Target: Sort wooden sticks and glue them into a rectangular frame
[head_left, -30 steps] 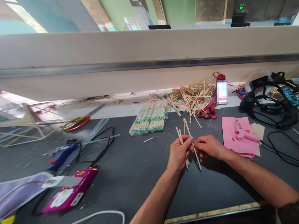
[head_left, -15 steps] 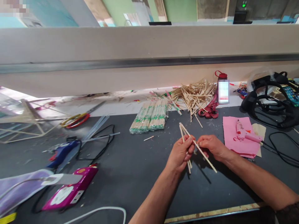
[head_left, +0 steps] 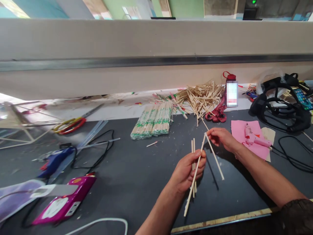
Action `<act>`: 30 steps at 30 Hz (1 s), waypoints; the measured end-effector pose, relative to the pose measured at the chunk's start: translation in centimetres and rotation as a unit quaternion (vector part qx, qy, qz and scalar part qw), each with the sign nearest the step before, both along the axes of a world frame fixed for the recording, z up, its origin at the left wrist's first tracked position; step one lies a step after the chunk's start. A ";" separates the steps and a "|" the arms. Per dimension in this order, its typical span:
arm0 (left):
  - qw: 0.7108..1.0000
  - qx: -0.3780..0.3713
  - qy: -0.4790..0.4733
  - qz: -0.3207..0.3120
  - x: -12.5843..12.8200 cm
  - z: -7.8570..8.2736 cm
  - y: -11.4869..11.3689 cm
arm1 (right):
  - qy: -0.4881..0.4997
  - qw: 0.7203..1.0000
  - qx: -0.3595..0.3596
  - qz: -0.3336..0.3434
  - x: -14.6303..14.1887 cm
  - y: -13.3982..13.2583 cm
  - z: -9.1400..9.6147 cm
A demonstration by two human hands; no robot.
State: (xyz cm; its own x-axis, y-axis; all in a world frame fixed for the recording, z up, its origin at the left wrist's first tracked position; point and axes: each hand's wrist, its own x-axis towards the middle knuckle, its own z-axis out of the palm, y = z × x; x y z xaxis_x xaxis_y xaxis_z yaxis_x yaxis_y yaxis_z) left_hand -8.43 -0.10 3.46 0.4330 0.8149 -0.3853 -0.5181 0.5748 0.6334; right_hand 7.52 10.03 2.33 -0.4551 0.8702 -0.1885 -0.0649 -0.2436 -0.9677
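Note:
Two thin wooden sticks (head_left: pixel 196 173) meet at their upper ends in a narrow upside-down V. One leg slants down to the left across my left hand (head_left: pixel 188 169), whose thumb presses on it. Two more sticks (head_left: pixel 193 145) stand close together behind it, gripped in the same closed fingers. My right hand (head_left: pixel 221 138) pinches with thumb and fingertips at the V's top, where the right leg (head_left: pixel 215 158) begins and angles down over the table. Whether the two legs are fixed together there, I cannot tell.
Wrapped packs of sticks (head_left: pixel 154 120) lie ahead, with a loose stick pile (head_left: pixel 200 98) behind. On the right are a pink glue gun (head_left: pixel 256 138) on a pink cloth and black headgear (head_left: pixel 278 107). Scissors (head_left: pixel 69 125), a blue glue gun (head_left: pixel 57 160) and a magenta box (head_left: pixel 66 199) lie left.
The joined sticks have swung round, so one leg now points down-left and the other down-right. My right hand has moved up to their top. My left hand has shifted slightly lower.

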 end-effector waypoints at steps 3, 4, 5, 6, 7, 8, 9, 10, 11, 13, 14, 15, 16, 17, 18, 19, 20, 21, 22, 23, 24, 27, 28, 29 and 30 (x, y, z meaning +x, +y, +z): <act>1.000 -0.007 0.030 0.000 0.1 -0.7 -0.1 | 0.012 0.996 -0.021 0.080 -0.1 -0.4 -0.5; 0.999 -0.009 0.041 0.002 0.2 -0.8 -0.2 | 0.002 0.995 -0.017 0.094 0.0 -0.5 -0.6; 0.999 -0.012 0.051 0.005 0.2 -0.9 -0.3 | -0.013 0.995 -0.009 0.104 0.1 -0.6 -0.8; 0.998 -0.015 0.062 0.008 0.1 -0.9 -0.4 | -0.030 0.993 0.004 0.111 0.2 -0.6 -0.8; 0.997 -0.018 0.071 0.010 0.1 -0.9 -0.5 | -0.051 0.991 0.022 0.122 0.5 -0.5 -0.7; 0.997 -0.020 0.079 0.009 0.0 -0.8 -0.7 | -0.075 0.987 0.044 0.138 0.8 -0.4 -0.6; 0.996 -0.022 0.087 0.005 -0.2 -0.8 -0.9 | -0.102 0.979 0.070 0.160 1.2 -0.3 -0.3; 0.995 -0.024 0.094 -0.003 -0.4 -0.7 -1.1 | -0.129 0.970 0.093 0.186 1.5 -0.1 0.0; 0.995 -0.024 0.101 -0.012 -0.5 -0.6 -1.3 | -0.153 0.959 0.111 0.210 1.8 0.0 0.3; 0.992 -0.019 0.120 -0.028 -0.7 -0.4 -1.6 | -0.190 0.946 0.119 0.235 2.0 0.1 0.9; 0.990 -0.013 0.135 -0.029 -0.7 -0.4 -1.7 | -0.205 0.944 0.118 0.231 1.9 0.1 1.0; 0.987 -0.003 0.157 -0.025 -0.7 -0.5 -1.7 | -0.222 0.944 0.119 0.215 1.6 0.1 1.1; 0.982 0.011 0.185 -0.017 -0.6 -0.6 -1.6 | -0.239 0.944 0.125 0.191 1.3 0.0 1.0; 0.975 0.031 0.220 -0.003 -0.4 -0.7 -1.5 | -0.257 0.943 0.135 0.164 0.9 0.0 0.9; 0.964 0.056 0.258 0.016 -0.3 -1.0 -1.4 | -0.272 0.941 0.146 0.135 0.5 -0.1 0.7; 0.950 0.084 0.297 0.037 -0.2 -1.2 -1.2 | -0.286 0.939 0.157 0.109 0.1 -0.2 0.4; 0.934 0.111 0.334 0.056 -0.1 -1.4 -1.0 | -0.293 0.937 0.167 0.091 -0.3 -0.3 0.2; 0.918 0.135 0.366 0.071 -0.1 -1.6 -0.8 | -0.292 0.938 0.170 0.078 -0.6 -0.4 0.0; 0.904 0.155 0.390 0.081 -0.1 -1.7 -0.6 | -0.280 0.943 0.164 0.070 -0.8 -0.6 -0.2; 0.894 0.171 0.405 0.086 -0.1 -1.8 -0.4 | -0.257 0.954 0.144 0.064 -0.9 -0.8 -0.3; 0.891 0.180 0.407 0.087 -0.2 -1.8 -0.2 | -0.221 0.967 0.110 0.060 -0.9 -1.0 -0.3; 0.927 0.158 0.333 0.071 -0.1 -1.5 0.3 | -0.091 0.994 -0.039 0.041 -0.9 -1.6 -0.2; 0.947 0.132 0.287 0.061 0.0 -1.4 0.4 | -0.052 0.994 -0.083 0.040 -1.0 -1.9 -0.1; 0.965 0.101 0.236 0.051 0.2 -1.2 0.4 | -0.016 0.992 -0.119 0.041 -1.1 -2.1 -0.1; 0.979 0.071 0.187 0.047 0.4 -1.1 0.4 | 0.016 0.989 -0.143 0.044 -1.3 -2.2 -0.1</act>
